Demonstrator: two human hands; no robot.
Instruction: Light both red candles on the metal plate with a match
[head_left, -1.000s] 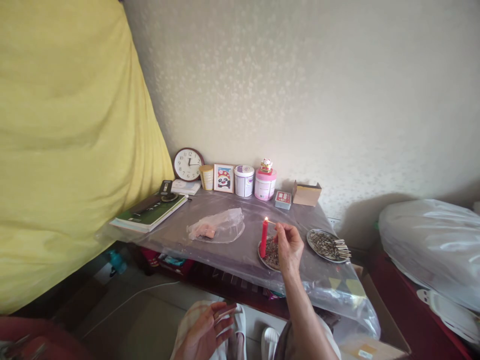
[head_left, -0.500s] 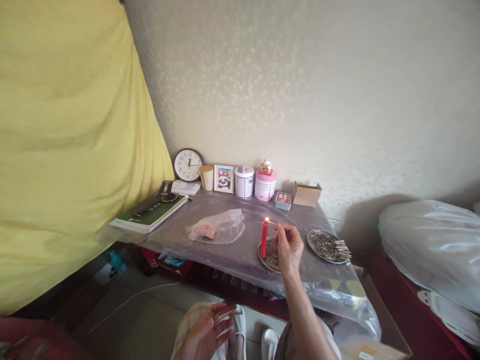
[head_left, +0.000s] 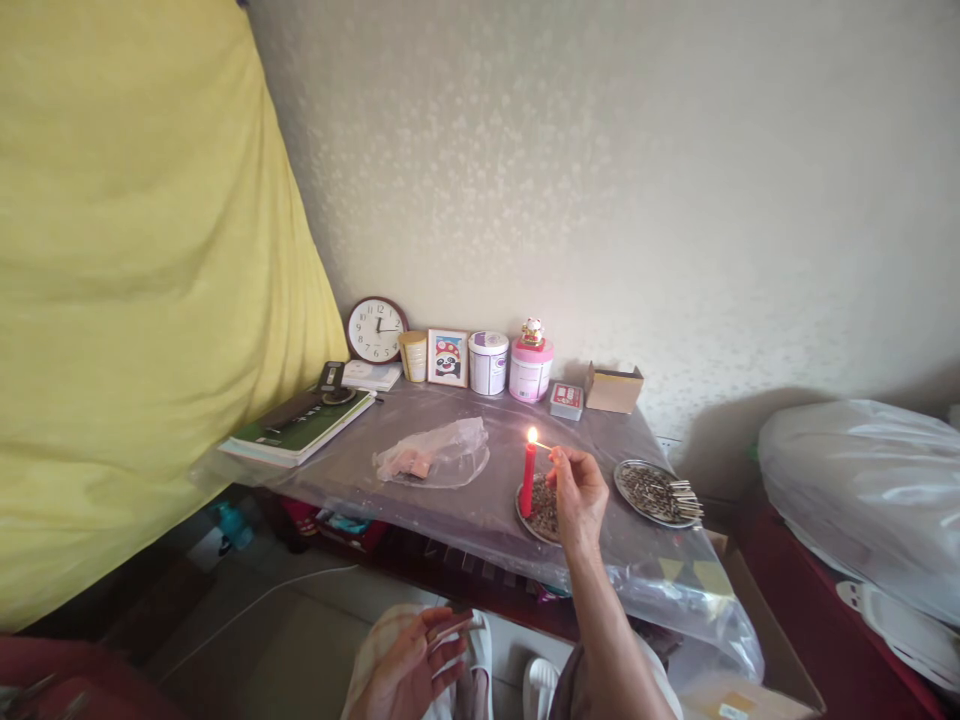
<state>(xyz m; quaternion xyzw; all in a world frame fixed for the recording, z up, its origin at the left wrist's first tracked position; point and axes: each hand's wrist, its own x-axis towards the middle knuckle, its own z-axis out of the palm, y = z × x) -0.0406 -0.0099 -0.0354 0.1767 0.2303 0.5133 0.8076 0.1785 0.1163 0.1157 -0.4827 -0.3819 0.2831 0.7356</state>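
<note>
A lit match (head_left: 541, 446) is pinched in my right hand (head_left: 581, 497), its flame at the wick of the red candle (head_left: 529, 482). The candle stands upright in a round metal dish (head_left: 541, 512) of dark and pale grains, partly behind my fingers. Low over my lap, my left hand (head_left: 416, 655) is half curled around a small flat brownish piece (head_left: 452, 627), whose kind I cannot make out. To the right of my right hand lies another round dish (head_left: 649, 495) of similar grains, with several pale sticks along its right edge.
On the plastic-covered table (head_left: 345, 490) lie a clear bag (head_left: 457, 455) with pinkish pieces and a green book (head_left: 300, 428). A clock (head_left: 376, 330), a picture frame (head_left: 448, 358), tubs (head_left: 489, 365) and a cardboard box (head_left: 613, 388) line the wall. A yellow cloth (head_left: 150, 300) hangs at left.
The flame at the candle's tip has grown larger and brighter. Both hands have stayed almost in place.
</note>
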